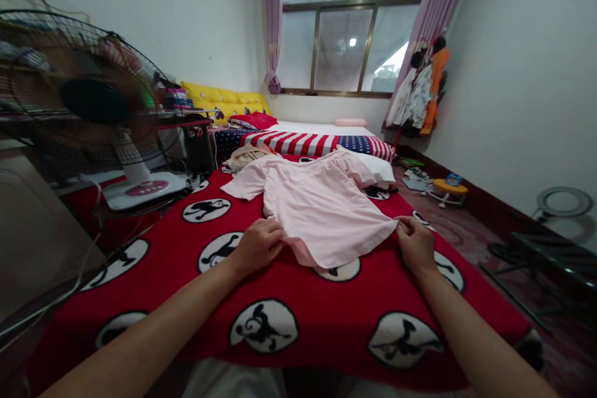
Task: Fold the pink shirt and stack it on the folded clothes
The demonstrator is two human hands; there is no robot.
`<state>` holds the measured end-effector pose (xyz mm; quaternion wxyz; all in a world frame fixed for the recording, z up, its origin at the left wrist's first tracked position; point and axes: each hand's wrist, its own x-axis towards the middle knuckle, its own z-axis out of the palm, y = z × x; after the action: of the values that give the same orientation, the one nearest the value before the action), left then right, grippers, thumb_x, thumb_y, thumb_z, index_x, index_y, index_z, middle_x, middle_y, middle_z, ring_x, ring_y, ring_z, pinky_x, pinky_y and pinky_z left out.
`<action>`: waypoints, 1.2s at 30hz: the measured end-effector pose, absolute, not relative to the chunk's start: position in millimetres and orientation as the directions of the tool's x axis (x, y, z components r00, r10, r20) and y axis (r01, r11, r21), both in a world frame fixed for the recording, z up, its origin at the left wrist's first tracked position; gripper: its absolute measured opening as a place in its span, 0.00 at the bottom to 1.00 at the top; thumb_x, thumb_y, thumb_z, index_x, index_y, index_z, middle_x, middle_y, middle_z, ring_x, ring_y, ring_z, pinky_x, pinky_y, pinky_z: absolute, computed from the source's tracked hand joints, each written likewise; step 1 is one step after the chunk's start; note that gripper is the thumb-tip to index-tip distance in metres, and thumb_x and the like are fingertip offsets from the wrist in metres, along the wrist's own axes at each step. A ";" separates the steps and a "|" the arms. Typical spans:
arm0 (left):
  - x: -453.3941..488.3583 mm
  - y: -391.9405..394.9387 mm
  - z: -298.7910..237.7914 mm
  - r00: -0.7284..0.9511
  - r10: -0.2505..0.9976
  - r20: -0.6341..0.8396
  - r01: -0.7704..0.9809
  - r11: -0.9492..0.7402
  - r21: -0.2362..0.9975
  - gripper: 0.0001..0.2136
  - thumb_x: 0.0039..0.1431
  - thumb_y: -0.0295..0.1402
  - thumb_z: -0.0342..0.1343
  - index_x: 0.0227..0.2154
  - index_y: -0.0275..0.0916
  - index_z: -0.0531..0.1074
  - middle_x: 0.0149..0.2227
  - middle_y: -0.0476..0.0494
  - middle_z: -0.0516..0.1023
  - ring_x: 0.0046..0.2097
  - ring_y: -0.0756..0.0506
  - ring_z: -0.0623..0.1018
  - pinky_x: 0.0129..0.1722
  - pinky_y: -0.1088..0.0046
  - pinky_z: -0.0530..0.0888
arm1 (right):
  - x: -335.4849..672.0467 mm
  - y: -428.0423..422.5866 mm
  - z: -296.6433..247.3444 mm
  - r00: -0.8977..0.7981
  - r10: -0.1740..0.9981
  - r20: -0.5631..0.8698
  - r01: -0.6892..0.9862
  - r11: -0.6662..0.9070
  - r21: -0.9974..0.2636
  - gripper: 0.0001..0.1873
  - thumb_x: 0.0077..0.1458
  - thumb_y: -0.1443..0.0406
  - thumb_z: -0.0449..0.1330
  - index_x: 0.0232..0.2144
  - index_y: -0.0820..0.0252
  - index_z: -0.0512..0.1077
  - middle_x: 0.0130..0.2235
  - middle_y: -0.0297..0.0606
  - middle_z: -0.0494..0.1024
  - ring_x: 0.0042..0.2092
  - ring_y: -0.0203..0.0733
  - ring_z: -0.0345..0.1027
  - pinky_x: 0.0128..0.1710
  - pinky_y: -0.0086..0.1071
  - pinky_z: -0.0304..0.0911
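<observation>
A pale pink short-sleeved T-shirt point(321, 205) is spread over a red blanket point(326, 323) with dark figures in white ovals. Its hem faces me, and the neck and sleeves point away. At the hem's left corner, my left hand point(261, 242) pinches the fabric with closed fingers. The right corner is pinched in my right hand point(415, 241), which pulls it out to a point. Between the two hands the hem sags in a curve near the blanket.
Beyond the shirt lie a crumpled beige cloth point(249, 155) and a white folded item point(380, 168). A standing fan point(96, 99) is at the left. Farther back is a bed with a striped cover point(298, 143). A small orange stool point(450, 188) and a dark rack point(555, 267) stand at the right.
</observation>
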<state>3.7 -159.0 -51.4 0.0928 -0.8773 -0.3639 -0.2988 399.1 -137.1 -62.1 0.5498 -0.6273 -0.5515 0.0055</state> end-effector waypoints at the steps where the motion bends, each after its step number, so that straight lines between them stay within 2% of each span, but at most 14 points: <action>1: -0.9 -155.1 -52.2 0.482 0.606 0.633 0.723 -0.683 0.103 0.09 0.58 0.27 0.50 0.36 0.38 0.76 0.39 0.41 0.79 0.43 0.41 0.76 0.45 0.64 0.70 | 400.3 -135.8 -63.6 0.400 0.695 0.597 0.689 0.202 -0.696 0.14 0.46 0.59 0.55 0.32 0.60 0.76 0.31 0.42 0.78 0.32 0.45 0.71 0.35 0.36 0.64; 3: -12.2 -147.7 -51.7 0.271 0.656 0.704 0.770 -0.587 0.250 0.12 0.57 0.26 0.48 0.40 0.36 0.75 0.42 0.40 0.79 0.45 0.41 0.77 0.45 0.67 0.71 | 402.8 -133.8 -66.0 0.416 0.679 0.605 0.693 0.194 -0.694 0.14 0.46 0.60 0.56 0.33 0.61 0.76 0.33 0.43 0.79 0.33 0.45 0.71 0.35 0.35 0.64; 6: -27.2 -140.5 -47.6 -0.018 0.702 0.712 0.775 -0.440 0.453 0.14 0.58 0.29 0.47 0.41 0.36 0.76 0.40 0.41 0.80 0.41 0.43 0.78 0.42 0.70 0.71 | 404.1 -133.7 -66.5 0.422 0.676 0.604 0.685 0.200 -0.701 0.14 0.45 0.60 0.56 0.33 0.60 0.76 0.32 0.41 0.78 0.32 0.44 0.71 0.34 0.34 0.64; 9: -32.8 -139.6 -43.5 -0.112 0.731 0.674 0.742 -0.390 0.546 0.13 0.58 0.33 0.48 0.38 0.36 0.76 0.34 0.44 0.81 0.35 0.44 0.78 0.36 0.73 0.70 | 402.3 -136.0 -63.5 0.423 0.696 0.580 0.666 0.195 -0.720 0.14 0.46 0.60 0.57 0.33 0.60 0.76 0.29 0.39 0.78 0.29 0.42 0.70 0.31 0.33 0.63; 14: -31.9 -141.4 -42.7 -0.105 0.797 0.595 0.720 -0.352 0.599 0.14 0.59 0.38 0.47 0.34 0.37 0.76 0.29 0.46 0.79 0.32 0.45 0.75 0.31 0.75 0.66 | 400.7 -138.0 -61.1 0.426 0.704 0.568 0.594 0.255 -0.763 0.13 0.49 0.60 0.57 0.34 0.61 0.75 0.30 0.38 0.78 0.29 0.41 0.71 0.31 0.33 0.64; 18: -34.7 -138.9 -44.7 -0.130 0.832 0.540 0.720 -0.295 0.628 0.21 0.62 0.44 0.43 0.18 0.39 0.67 0.18 0.47 0.70 0.24 0.47 0.69 0.25 0.73 0.62 | 402.9 -137.0 -64.0 0.390 0.728 0.563 0.591 0.272 -0.760 0.14 0.52 0.57 0.56 0.36 0.60 0.73 0.30 0.38 0.77 0.30 0.42 0.71 0.32 0.34 0.65; 20: -35.0 -138.5 -45.5 -0.096 0.857 0.505 0.702 -0.302 0.645 0.24 0.62 0.47 0.42 0.15 0.39 0.64 0.15 0.47 0.67 0.21 0.48 0.68 0.23 0.73 0.61 | 404.2 -135.8 -65.8 0.376 0.724 0.578 0.615 0.272 -0.740 0.14 0.51 0.57 0.57 0.36 0.60 0.74 0.31 0.39 0.78 0.32 0.43 0.72 0.34 0.34 0.66; 22: -33.9 -139.2 -45.9 -0.021 0.885 0.465 0.681 -0.328 0.654 0.23 0.60 0.48 0.45 0.16 0.39 0.69 0.16 0.48 0.71 0.22 0.48 0.70 0.23 0.74 0.63 | 405.7 -133.9 -67.9 0.357 0.725 0.588 0.644 0.265 -0.718 0.14 0.48 0.58 0.59 0.36 0.60 0.75 0.33 0.40 0.79 0.34 0.44 0.73 0.36 0.35 0.66; 26: -30.8 -141.6 -46.4 0.135 0.916 0.378 0.591 -0.381 0.711 0.14 0.53 0.40 0.52 0.31 0.37 0.77 0.26 0.45 0.80 0.28 0.45 0.77 0.30 0.73 0.70 | 408.1 -129.5 -71.8 0.324 0.762 0.561 0.644 0.257 -0.721 0.16 0.42 0.60 0.61 0.36 0.60 0.76 0.35 0.41 0.80 0.36 0.46 0.74 0.38 0.36 0.67; 29: -29.6 -142.7 -47.2 0.190 0.909 0.371 0.534 -0.413 0.738 0.16 0.47 0.36 0.55 0.39 0.36 0.76 0.37 0.42 0.81 0.37 0.43 0.79 0.38 0.70 0.73 | 406.9 -130.1 -70.8 0.333 0.762 0.555 0.635 0.254 -0.730 0.16 0.42 0.60 0.60 0.35 0.60 0.76 0.36 0.41 0.80 0.37 0.47 0.74 0.39 0.37 0.67; 31: -29.3 -142.9 -47.2 0.212 0.903 0.373 0.565 -0.425 0.707 0.16 0.46 0.36 0.57 0.38 0.36 0.76 0.38 0.42 0.80 0.37 0.43 0.78 0.38 0.69 0.73 | 404.4 -132.7 -67.7 0.342 0.749 0.568 0.653 0.245 -0.716 0.14 0.43 0.61 0.58 0.33 0.59 0.76 0.34 0.40 0.80 0.36 0.46 0.74 0.39 0.36 0.67; 33: -29.4 -142.4 -46.7 0.200 0.901 0.384 0.621 -0.420 0.661 0.12 0.46 0.39 0.58 0.31 0.37 0.75 0.33 0.44 0.79 0.35 0.43 0.76 0.37 0.69 0.72 | 401.5 -135.8 -64.1 0.346 0.732 0.588 0.670 0.246 -0.700 0.12 0.45 0.60 0.58 0.32 0.58 0.76 0.31 0.39 0.80 0.35 0.45 0.73 0.38 0.35 0.66; 36: -30.8 -141.1 -45.5 0.109 0.899 0.424 0.655 -0.386 0.650 0.13 0.49 0.44 0.57 0.26 0.38 0.72 0.29 0.46 0.76 0.33 0.44 0.74 0.35 0.70 0.70 | 398.8 -138.8 -61.1 0.357 0.713 0.604 0.670 0.255 -0.698 0.12 0.45 0.59 0.59 0.31 0.58 0.76 0.30 0.38 0.79 0.33 0.44 0.72 0.35 0.33 0.65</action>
<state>-30.8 -141.1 -45.5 -0.1519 -0.7289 -0.5329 -0.4020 398.8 -138.8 -61.1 0.5537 -0.6099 -0.5666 0.0195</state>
